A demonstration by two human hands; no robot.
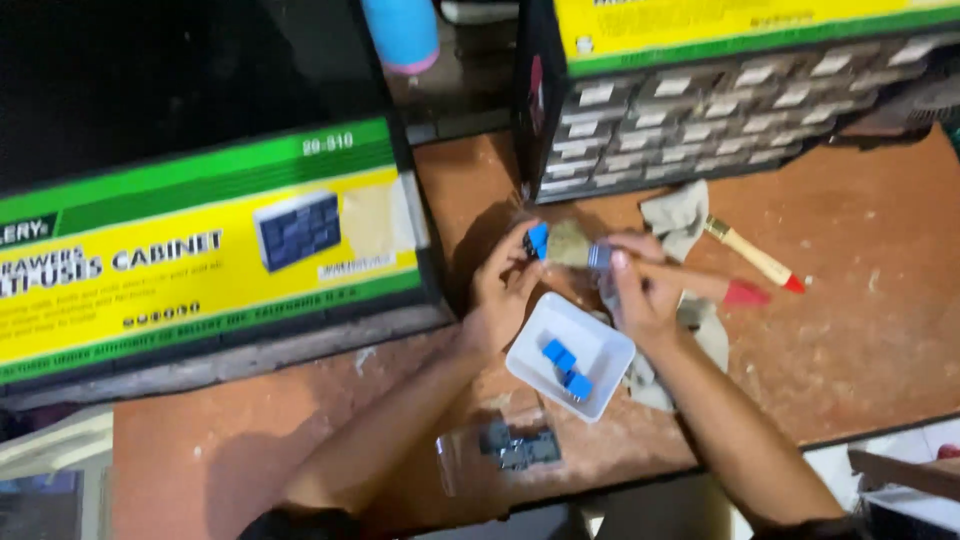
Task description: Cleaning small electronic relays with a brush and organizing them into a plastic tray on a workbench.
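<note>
Standing by the bench, I see the person's left hand point(503, 285) pinching a small blue block point(538, 240) between its fingertips, raised just above a white tray point(606, 352). The right hand point(640, 290) is closed around the handle of a brush point(590, 252), whose pale bristles touch the blue block; the red end of its handle sticks out to the right of the hand. The two hands are close together, almost meeting over the block.

The tray sits on the brown benchtop point(860, 300) just below the hands, with three more blue blocks point(565, 365) lying in it. Under and beside the right hand lies a crumpled grey rag point(680, 215). A second brush point(755, 255), with a pale handle and a red tip, lies on the bench to the right of the rag, apart from both hands. Near the front edge of the bench, below the tray, sits a small cluster of dark grey parts point(520, 447); I cannot tell what they are.

Behind the hands stands a cabinet of small drawers point(700, 115), and to the left a large yellow and green box point(200, 250).
</note>
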